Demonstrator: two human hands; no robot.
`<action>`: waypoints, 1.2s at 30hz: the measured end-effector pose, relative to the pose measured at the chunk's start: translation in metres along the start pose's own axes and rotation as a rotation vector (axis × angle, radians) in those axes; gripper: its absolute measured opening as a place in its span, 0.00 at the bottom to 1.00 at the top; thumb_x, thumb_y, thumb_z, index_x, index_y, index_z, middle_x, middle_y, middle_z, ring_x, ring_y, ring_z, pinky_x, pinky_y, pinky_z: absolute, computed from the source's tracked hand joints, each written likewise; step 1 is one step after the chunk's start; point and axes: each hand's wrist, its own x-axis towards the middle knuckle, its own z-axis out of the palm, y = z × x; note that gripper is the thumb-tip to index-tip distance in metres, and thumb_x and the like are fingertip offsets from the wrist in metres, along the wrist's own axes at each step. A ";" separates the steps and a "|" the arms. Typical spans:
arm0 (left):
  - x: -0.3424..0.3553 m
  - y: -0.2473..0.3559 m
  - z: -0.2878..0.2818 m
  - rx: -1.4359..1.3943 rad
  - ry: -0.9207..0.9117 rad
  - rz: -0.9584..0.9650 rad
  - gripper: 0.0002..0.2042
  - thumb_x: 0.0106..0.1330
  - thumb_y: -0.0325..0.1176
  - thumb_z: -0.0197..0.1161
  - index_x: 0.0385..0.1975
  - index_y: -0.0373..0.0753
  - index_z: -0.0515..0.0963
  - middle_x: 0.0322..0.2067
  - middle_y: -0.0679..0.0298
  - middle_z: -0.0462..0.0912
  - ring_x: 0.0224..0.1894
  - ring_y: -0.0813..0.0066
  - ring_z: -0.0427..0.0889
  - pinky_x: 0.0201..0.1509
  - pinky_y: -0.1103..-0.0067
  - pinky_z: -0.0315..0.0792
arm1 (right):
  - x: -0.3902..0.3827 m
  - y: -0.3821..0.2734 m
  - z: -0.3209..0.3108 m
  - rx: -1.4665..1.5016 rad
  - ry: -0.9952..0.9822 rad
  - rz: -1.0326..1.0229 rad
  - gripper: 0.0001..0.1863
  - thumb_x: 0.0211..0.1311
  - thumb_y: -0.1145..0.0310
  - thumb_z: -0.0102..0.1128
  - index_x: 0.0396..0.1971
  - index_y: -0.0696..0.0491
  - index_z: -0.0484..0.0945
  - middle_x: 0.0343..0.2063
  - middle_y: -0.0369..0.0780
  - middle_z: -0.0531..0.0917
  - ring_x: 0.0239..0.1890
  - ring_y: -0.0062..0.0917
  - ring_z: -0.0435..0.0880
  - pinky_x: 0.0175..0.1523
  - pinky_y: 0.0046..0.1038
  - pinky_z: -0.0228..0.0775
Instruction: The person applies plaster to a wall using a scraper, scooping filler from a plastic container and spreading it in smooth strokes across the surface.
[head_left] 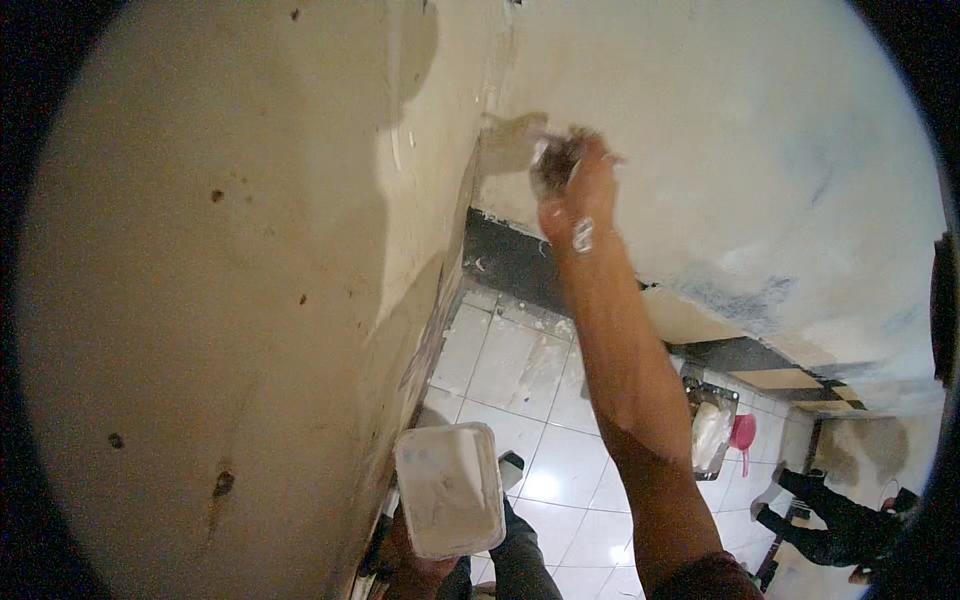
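Near the lower edge, my left hand [430,568] supports a white rectangular plastic tub [499,490] from below. Off-white paste coats the inside of the tub. My right arm stretches up and forward to the far wall [720,150], close to the corner. The right hand [585,185] is closed around a dark object smeared with white, too blurred by motion to name. White paste sticks to that wrist. Beside the hand, a damp-looking tan patch [512,140] or shadow marks the wall at the corner.
A stained beige wall [220,330] rises close on my left. White floor tiles [510,370] lie below, spotted with residue. To the right are a black tray [733,400] with a white bundle and a pink dipper [742,432]. Another person [830,515] is at far right.
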 end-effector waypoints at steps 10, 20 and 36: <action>0.014 -0.010 0.031 0.152 0.059 -0.079 0.31 0.67 0.51 0.50 0.65 0.40 0.55 0.62 0.50 0.62 0.63 0.51 0.64 0.64 0.54 0.62 | -0.094 -0.038 -0.003 0.227 -0.116 0.036 0.12 0.63 0.66 0.49 0.44 0.51 0.74 0.39 0.38 0.80 0.41 0.28 0.80 0.44 0.32 0.74; 0.002 -0.003 -0.044 0.002 -0.087 0.070 0.27 0.70 0.49 0.47 0.63 0.40 0.58 0.59 0.54 0.66 0.61 0.55 0.67 0.63 0.54 0.62 | 0.024 0.110 -0.053 0.282 -0.015 0.329 0.11 0.64 0.68 0.43 0.39 0.54 0.75 0.29 0.39 0.79 0.26 0.27 0.77 0.30 0.31 0.74; 0.014 -0.003 0.027 0.056 -0.005 -0.072 0.29 0.67 0.51 0.50 0.63 0.39 0.58 0.58 0.54 0.67 0.60 0.56 0.69 0.60 0.57 0.67 | -0.072 0.046 -0.087 0.217 -0.116 0.229 0.10 0.59 0.67 0.55 0.41 0.49 0.75 0.36 0.35 0.79 0.36 0.22 0.78 0.38 0.28 0.72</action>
